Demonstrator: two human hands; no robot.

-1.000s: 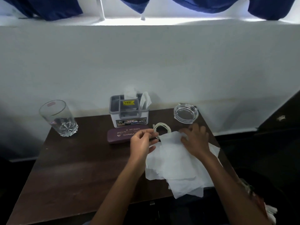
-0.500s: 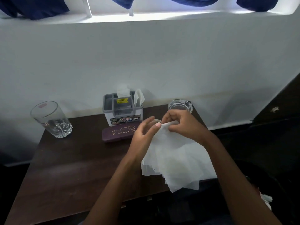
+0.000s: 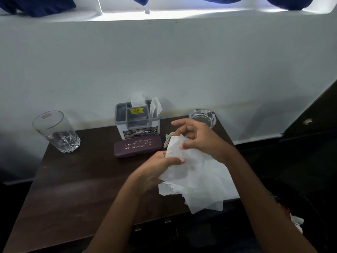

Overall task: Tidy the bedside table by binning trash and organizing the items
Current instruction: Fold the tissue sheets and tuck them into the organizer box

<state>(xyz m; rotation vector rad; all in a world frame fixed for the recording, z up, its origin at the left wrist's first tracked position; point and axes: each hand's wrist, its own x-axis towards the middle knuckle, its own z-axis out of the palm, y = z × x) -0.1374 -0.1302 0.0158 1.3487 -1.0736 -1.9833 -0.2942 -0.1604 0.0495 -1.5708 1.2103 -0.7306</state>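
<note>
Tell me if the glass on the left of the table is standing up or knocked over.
Upright: the glass stands on its faceted base on the table, open rim facing up. It looks empty.

Your left grip pinches the white tissue paper at its left edge, thumb on top. Your right grip, at one o'clock from it, pinches the sheet's upper corner, forefinger stretched out. The paper hangs over the bench edge at four o'clock. A coiled white cable shows just beyond the paper. At twelve o'clock stands a grey organizer, a purple case just before it. There is a glass at ten and an ashtray at two.
</note>
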